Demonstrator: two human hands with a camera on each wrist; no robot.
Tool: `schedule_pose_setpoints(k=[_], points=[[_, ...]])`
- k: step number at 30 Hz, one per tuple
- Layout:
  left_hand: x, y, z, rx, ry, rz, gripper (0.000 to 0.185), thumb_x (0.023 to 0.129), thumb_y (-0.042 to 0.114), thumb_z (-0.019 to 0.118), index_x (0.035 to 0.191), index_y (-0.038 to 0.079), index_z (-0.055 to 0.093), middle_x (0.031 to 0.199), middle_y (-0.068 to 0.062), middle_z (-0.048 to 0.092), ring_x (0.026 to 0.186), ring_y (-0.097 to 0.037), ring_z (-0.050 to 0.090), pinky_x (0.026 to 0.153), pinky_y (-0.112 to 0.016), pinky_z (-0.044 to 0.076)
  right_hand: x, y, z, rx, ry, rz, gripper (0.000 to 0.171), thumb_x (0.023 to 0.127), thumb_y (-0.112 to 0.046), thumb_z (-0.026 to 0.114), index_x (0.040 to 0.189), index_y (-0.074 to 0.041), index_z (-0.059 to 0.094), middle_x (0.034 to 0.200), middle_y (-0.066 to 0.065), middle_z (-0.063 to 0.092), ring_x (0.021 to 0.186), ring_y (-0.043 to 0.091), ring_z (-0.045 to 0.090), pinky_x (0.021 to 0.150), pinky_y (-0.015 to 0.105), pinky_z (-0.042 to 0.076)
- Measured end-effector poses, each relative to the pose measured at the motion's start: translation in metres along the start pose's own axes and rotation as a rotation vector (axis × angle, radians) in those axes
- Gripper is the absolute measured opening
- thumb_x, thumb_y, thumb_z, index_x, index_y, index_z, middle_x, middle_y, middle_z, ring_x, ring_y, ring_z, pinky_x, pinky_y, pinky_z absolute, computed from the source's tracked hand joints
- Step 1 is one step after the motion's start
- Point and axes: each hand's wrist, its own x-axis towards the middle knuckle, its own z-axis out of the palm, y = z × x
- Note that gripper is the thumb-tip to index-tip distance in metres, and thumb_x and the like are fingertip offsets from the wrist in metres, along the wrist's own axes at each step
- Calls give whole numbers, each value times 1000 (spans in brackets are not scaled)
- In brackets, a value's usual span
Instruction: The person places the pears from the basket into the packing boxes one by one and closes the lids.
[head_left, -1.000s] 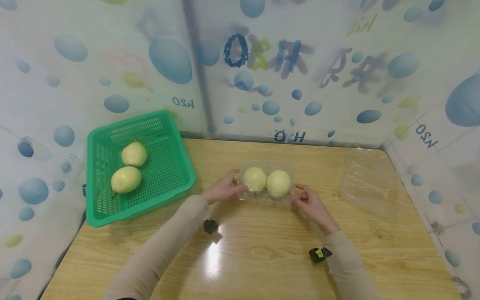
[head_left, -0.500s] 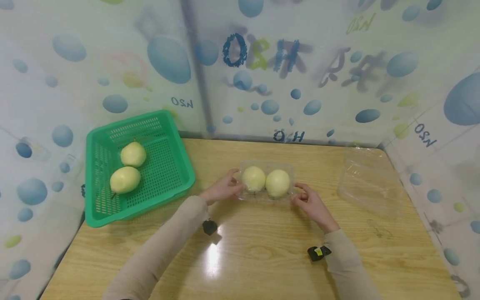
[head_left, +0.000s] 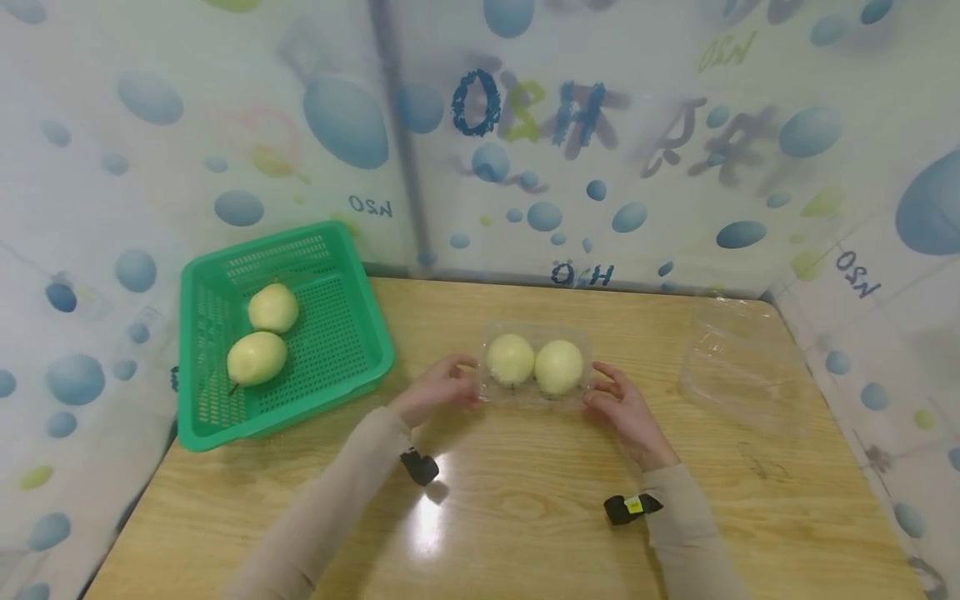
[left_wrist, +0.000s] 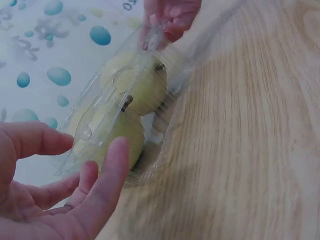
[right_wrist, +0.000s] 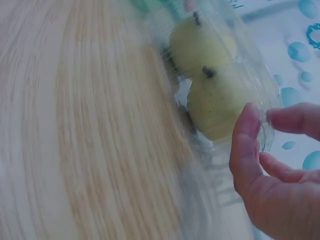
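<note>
On table: 1 clamshell, 2 pears | left hand, right hand spread beside it

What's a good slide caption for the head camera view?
Both hands flank a clear clamshell holding two pears.

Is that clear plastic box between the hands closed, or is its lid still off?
Closed: in the wrist views a clear lid covers both pears inside the clear plastic box. Whether it is fully snapped shut cannot be told.
</note>
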Motion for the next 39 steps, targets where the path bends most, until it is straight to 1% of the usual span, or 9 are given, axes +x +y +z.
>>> schedule_pose_setpoints(k=[3,5,9,12,17,23,27,33,39], points=[[1,-4,3,-102,18,1,45,90,-5,53,132,-11,37,103,-21,56,86,-23,63,90,-43,52,0,1,0,48,5,15,64,95,2,50,152,-5,21,127,19,41,96,17,58,88,29,52],[2,-7,4,-168,29,-3,45,90,-6,53,132,-11,37,104,-21,56,87,-23,63,90,-41,52,0,1,1,69,3,14,63,95,2,50,152,-4,22,126,17,42,96,17,58,89,30,52],[2,-9,6,-231,46,-11,44,91,-6,54,131,-11,37,109,-28,56,88,-25,64,91,-41,51,0,3,1,90,5,7,62,95,2,49,151,-5,22,124,15,43,92,14,59,87,29,52],[3,-9,7,-230,67,-13,44,90,-5,54,131,-10,39,109,-28,57,85,-23,65,91,-43,51,0,4,1,103,6,4,62,95,3,49,151,-5,24,122,13,44,91,14,59,85,27,53],[5,-11,9,-243,92,-17,43,89,-7,53,130,-9,40,98,-16,56,78,-18,64,92,-45,51,1,4,1,122,-4,2,62,95,4,49,151,-4,23,119,12,44,91,15,59,85,26,53],[6,-14,9,-232,89,27,39,89,-10,52,127,-10,41,91,-12,57,75,-17,64,89,-43,52,0,2,1,114,6,24,63,96,3,49,151,-5,22,122,14,42,92,15,59,85,26,52],[7,-16,10,-214,104,51,39,89,-11,52,127,-11,42,95,-14,57,76,-17,63,88,-42,53,0,1,2,102,18,42,63,96,3,49,151,-6,22,124,14,42,93,15,58,86,26,52],[7,-17,11,-198,123,64,40,88,-11,53,128,-11,43,99,-18,57,76,-17,63,86,-41,54,1,-1,2,89,20,59,64,95,2,50,152,-7,21,128,16,41,99,20,57,88,29,52],[5,-18,9,-187,120,83,43,89,-7,52,130,-12,42,105,-26,58,79,-18,63,90,-45,51,3,-4,3,103,12,63,65,95,2,49,152,-6,20,133,20,37,102,21,57,90,29,51]])
